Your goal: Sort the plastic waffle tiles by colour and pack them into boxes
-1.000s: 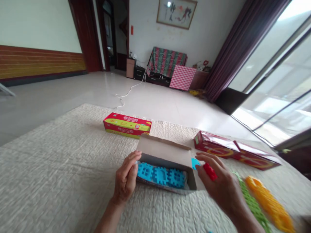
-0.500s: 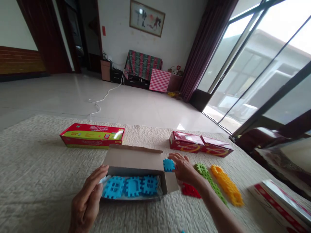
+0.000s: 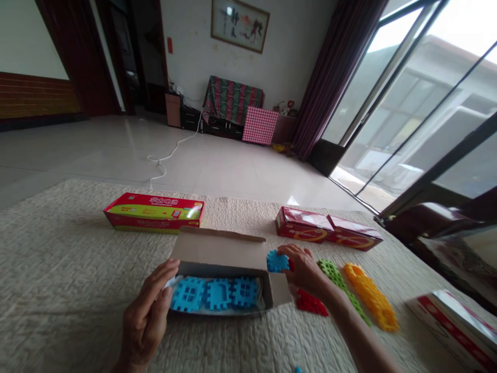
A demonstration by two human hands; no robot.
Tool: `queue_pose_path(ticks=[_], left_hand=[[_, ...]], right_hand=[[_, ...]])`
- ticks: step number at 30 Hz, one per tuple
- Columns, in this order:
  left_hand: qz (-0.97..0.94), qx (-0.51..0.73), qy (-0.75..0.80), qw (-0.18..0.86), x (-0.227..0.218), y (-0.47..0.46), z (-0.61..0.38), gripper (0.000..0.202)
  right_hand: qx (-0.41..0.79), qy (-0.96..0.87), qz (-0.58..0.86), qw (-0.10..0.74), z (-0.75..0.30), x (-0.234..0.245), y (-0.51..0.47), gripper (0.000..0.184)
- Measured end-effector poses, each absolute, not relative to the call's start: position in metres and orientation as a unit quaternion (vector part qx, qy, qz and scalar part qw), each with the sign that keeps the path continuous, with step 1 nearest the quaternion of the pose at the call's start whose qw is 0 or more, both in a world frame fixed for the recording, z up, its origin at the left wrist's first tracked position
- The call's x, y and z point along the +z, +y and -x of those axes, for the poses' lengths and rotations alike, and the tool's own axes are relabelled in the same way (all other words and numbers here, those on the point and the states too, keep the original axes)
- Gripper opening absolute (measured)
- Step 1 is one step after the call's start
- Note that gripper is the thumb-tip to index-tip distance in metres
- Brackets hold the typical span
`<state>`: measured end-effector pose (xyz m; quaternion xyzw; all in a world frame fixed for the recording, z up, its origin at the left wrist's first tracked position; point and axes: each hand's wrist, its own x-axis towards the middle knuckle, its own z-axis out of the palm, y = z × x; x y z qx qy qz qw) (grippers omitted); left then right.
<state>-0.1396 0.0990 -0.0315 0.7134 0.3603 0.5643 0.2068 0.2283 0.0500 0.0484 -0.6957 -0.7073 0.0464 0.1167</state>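
Note:
An open cardboard box (image 3: 223, 247), its lid folded back, sits in front of me. Several blue plastic building blocks (image 3: 218, 294) with notched edges lie in a row inside, some with window cut-outs. My left hand (image 3: 147, 305) grips the left end of the box, thumb towards me. To the right of the box, my right hand (image 3: 301, 264) has its fingers on another blue block (image 3: 277, 260). Red blocks (image 3: 311, 302) lie partly hidden under my right wrist. Green blocks (image 3: 341, 287) and yellow blocks (image 3: 370, 296) form rows farther right.
A red and green box (image 3: 155, 212) lies behind at the left. Two dark red boxes (image 3: 305, 224) stand end to end behind at the right. A white and red box (image 3: 454, 326) is at the right edge. Everything rests on a quilted beige mat (image 3: 89, 248).
The view has shifted slightly, so everything sits a little further right. More of the blue block at my right fingers shows, and red shows beside it. My left hand stays at the box end.

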Motion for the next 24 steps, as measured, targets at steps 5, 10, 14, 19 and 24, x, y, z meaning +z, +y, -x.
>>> queue_pose_path(ticks=[5,10,14,19,24], left_hand=[[-0.709,0.569,0.36,0.209,-0.031,0.099,0.139,0.034],[-0.715,0.571,0.349,0.205,-0.026,0.097,0.138,0.034],[-0.712,0.573,0.353,0.202,-0.022,0.097,0.137,0.033],[-0.709,0.577,0.354,0.197,-0.02,0.096,0.136,0.032],[-0.712,0.575,0.352,0.198,-0.02,0.096,0.137,0.033]], right_hand=[[0.019,-0.69,0.707,0.156,-0.235,0.063,0.032,0.033],[-0.025,-0.682,0.687,0.249,-0.202,0.086,0.015,0.032],[0.04,-0.738,0.633,0.229,-0.14,0.096,0.013,0.037],[0.101,-0.769,0.595,0.212,-0.092,0.091,0.021,0.038],[0.108,-0.77,0.59,0.216,-0.083,0.083,0.025,0.042]])
